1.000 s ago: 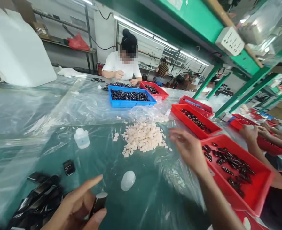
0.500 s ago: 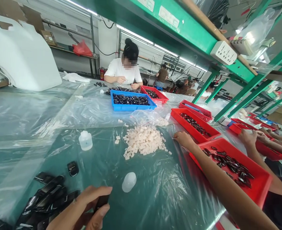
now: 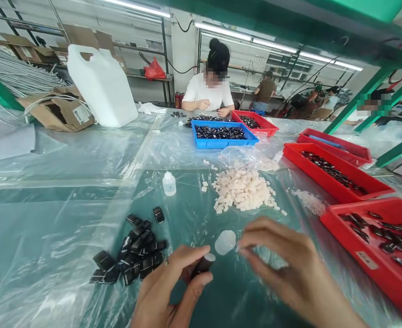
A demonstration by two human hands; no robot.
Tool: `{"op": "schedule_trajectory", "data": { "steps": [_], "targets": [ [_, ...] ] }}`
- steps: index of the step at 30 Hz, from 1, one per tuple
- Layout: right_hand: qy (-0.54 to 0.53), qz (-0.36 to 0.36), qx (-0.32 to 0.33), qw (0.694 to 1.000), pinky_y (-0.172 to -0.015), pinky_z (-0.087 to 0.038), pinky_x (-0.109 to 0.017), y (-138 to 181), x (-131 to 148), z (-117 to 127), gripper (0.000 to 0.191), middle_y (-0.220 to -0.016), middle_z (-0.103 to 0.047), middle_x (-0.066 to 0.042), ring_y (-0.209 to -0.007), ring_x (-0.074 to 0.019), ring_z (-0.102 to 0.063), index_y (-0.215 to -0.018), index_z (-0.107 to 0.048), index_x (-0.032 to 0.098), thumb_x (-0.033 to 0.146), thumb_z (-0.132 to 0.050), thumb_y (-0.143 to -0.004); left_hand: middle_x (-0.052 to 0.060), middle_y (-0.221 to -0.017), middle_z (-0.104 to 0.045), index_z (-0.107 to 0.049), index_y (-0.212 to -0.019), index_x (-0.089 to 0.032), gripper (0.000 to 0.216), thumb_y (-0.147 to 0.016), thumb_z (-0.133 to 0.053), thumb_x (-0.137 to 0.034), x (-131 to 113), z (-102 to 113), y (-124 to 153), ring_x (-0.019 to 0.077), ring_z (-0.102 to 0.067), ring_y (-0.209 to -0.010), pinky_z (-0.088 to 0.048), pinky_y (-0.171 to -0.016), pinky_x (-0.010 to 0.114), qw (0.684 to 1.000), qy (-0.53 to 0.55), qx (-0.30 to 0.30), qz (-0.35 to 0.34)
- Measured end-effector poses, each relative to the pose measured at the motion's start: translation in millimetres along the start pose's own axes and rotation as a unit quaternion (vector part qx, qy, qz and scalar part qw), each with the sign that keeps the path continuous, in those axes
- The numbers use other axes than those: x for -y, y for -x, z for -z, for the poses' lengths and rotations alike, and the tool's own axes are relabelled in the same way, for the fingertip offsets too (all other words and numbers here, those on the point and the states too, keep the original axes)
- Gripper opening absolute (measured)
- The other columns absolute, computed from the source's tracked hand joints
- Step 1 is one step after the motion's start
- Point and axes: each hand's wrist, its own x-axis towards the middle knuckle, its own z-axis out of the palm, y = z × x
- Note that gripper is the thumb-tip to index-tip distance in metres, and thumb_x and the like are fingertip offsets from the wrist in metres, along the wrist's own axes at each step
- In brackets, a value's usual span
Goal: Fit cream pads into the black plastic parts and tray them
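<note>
We hold small black part (image 3: 201, 266) pinched between left hand (image 3: 168, 291) thumb and fingers, white end up, low centre over plastic-covered table (image 3: 50, 182). Right hand (image 3: 290, 269) fingertips drawn together just right of it; whether they pinch anything, cannot tell. Step judged: fitting piece onto part. Next move calls for fine alignment at part's top. Pile of white pieces (image 3: 242, 193) beyond; black parts heap (image 3: 132, 255) left. Label on red tray (image 3: 365, 255) unreadable.

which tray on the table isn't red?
The blue tray, on the far side in front of the seated person in white. It holds dark parts; every other tray in view, like the nearest one, is red.
</note>
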Motion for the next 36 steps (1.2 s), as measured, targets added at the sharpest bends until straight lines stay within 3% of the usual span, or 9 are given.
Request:
{"op": "schedule_trajectory", "data": {
  "steps": [3, 8, 16, 23, 26, 30, 36],
  "targets": [
    [-0.025, 0.003, -0.007, 1.0, -0.069, -0.052, -0.023, 1.3, 28.2, -20.6, 0.017, -0.099, -0.067, 0.001, -0.081, -0.0105, -0.069, -0.106, -0.064, 0.023, 0.008, -0.059, -0.099, -0.006, -0.082, -0.067, -0.064, -0.13, -0.048, 0.045, -0.098, -0.064, -0.017, 1.7, 2.6, -1.1, 0.0136, -0.063, -0.065, -0.047, -0.059, 0.021, 0.999, 0.001, 0.019, -0.047],
    [0.027, 0.011, -0.017, 0.999, -0.062, -0.048, -0.025, 5.1, 25.0, -33.2, 0.02, -0.098, -0.065, 0.0, -0.077, -0.0106, -0.069, -0.11, -0.064, 0.023, 0.008, -0.055, -0.101, -0.004, -0.084, -0.065, -0.066, -0.13, -0.042, 0.04, -0.098, -0.066, -0.017, 4.3, 2.4, -1.5, 0.0137, -0.061, -0.067, -0.05, -0.066, 0.022, 0.998, -0.004, 0.006, -0.067],
    [0.116, 0.035, -0.01, 0.993, -0.056, -0.052, -0.024, 5.2, 32.9, -37.3, 0.021, -0.1, -0.066, -0.004, -0.081, -0.0138, -0.073, -0.114, -0.061, 0.02, 0.006, -0.051, -0.101, -0.002, -0.085, -0.066, -0.068, -0.123, -0.035, 0.033, -0.098, -0.065, -0.014, 6.9, 1.1, -3.7, 0.014, -0.058, -0.057, -0.042, -0.051, 0.024, 0.996, 0.003, 0.01, -0.087],
    [0.145, 0.044, 0.014, 0.988, -0.074, -0.055, -0.022, 11.5, 35.1, -33.4, 0.028, -0.115, -0.067, -0.009, -0.101, -0.0134, -0.072, -0.125, -0.06, 0.016, 0.003, -0.049, -0.103, 0.002, -0.086, -0.072, -0.071, -0.122, -0.034, 0.029, -0.097, -0.067, -0.021, 11.5, 0.2, 4.1, 0.0209, -0.07, -0.068, -0.051, -0.055, 0.025, 0.996, -0.06, -0.022, -0.068],
    [0.137, 0.042, 0.034, 0.989, -0.074, -0.054, -0.024, 12.5, 33.8, -33.4, 0.028, -0.115, -0.067, -0.008, -0.104, -0.0154, -0.072, -0.126, -0.06, 0.016, 0.006, -0.045, -0.104, 0.004, -0.089, -0.074, -0.073, -0.122, -0.034, 0.028, -0.096, -0.068, -0.025, 13.9, -1.4, 7.1, 0.0251, -0.073, -0.074, -0.055, -0.057, 0.028, 0.995, -0.079, -0.039, -0.053],
    [0.128, 0.03, 0.023, 0.991, -0.081, -0.054, -0.023, 10.6, 34.3, -33.9, 0.03, -0.117, -0.066, -0.007, -0.104, -0.0132, -0.071, -0.127, -0.059, 0.019, 0.005, -0.046, -0.104, 0.002, -0.091, -0.07, -0.068, -0.126, -0.037, 0.036, -0.097, -0.065, -0.017, 13.2, -1.8, 6.4, 0.0205, -0.07, -0.073, -0.054, -0.062, 0.026, 0.997, -0.042, -0.022, -0.058],
    [0.086, -0.004, -0.015, 0.996, -0.074, -0.051, -0.024, 7.6, 43.3, -43.1, 0.024, -0.108, -0.069, -0.002, -0.088, -0.0105, -0.072, -0.117, -0.064, 0.02, 0.004, -0.058, -0.1, -0.001, -0.084, -0.061, -0.065, -0.128, -0.035, 0.039, -0.097, -0.063, -0.011, 11.4, -0.2, 5.4, 0.0166, -0.062, -0.066, -0.049, -0.059, 0.024, 0.996, -0.048, -0.018, -0.068]
  ]
}}
